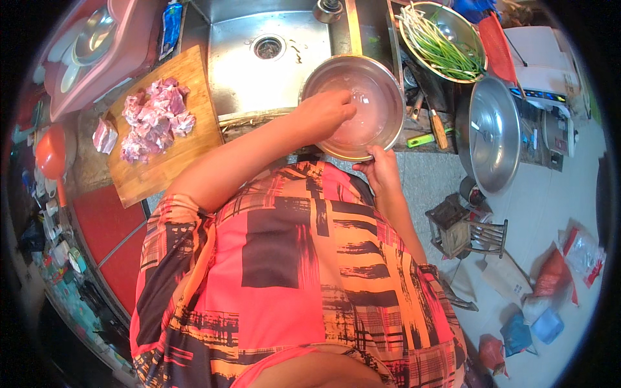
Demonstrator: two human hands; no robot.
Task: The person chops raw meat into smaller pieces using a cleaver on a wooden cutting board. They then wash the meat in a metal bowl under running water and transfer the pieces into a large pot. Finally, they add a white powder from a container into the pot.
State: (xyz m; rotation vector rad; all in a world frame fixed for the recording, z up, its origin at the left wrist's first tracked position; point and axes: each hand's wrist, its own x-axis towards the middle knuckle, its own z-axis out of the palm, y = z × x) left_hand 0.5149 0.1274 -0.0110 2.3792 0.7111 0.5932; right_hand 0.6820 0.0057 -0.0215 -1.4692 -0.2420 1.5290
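A round metal bowl point(315, 82) holds cloudy pinkish water and stands at the sink's near edge. My left hand point(332, 114) is over the bowl with its fingers curled; whether anything is in them is hidden. My right hand point(381, 167) grips the bowl's near rim, thumb on top. On the left, a wooden cutting board point(170, 179) bears a pile of raw meat pieces point(155, 119), with one separate piece point(105, 136) at the board's left edge.
Beyond the board is a stainless steel sink point(233, 72) with a drain. At the right are a bowl of green onions point(441, 48), a red plastic basket point(499, 48), a tilted metal basin point(499, 136) and a wooden-handled tool point(438, 130). A pink tub point(121, 53) stands left.
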